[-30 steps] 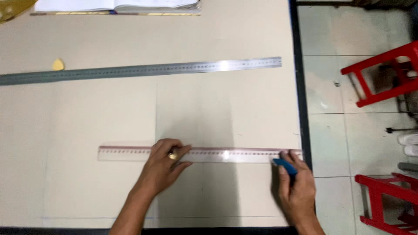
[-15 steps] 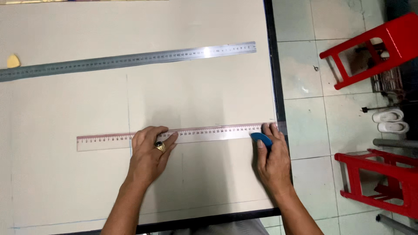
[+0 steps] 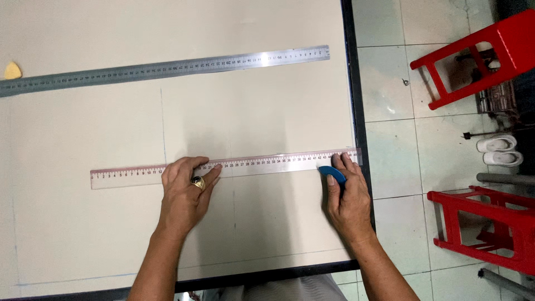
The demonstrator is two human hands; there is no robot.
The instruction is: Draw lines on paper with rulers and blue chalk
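A clear plastic ruler (image 3: pixel 223 167) is laid across the cream sheet (image 3: pixel 111 122), long axis L–R w/ a slight rise toward the table's right edge, and is pinned near mid-length by the left hand (image 3: pixel 186 195), fingers spread flat. A blue chalk piece (image 3: pixel 332 173) is pinched in the right hand (image 3: pixel 346 198), touching the ruler's lower edge at its right end, so the right hand is nearer that end. A steel ruler (image 3: pixel 167 68) & a yellow chalk (image 3: pixel 12 71) are left well apart, farther up the sheet.

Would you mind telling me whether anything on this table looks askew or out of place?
Nothing is damaged or spilled. The clear ruler under the left hand overhangs the table edge slightly beside the right hand, which holds blue chalk. The steel ruler lies apart, slightly tilted.
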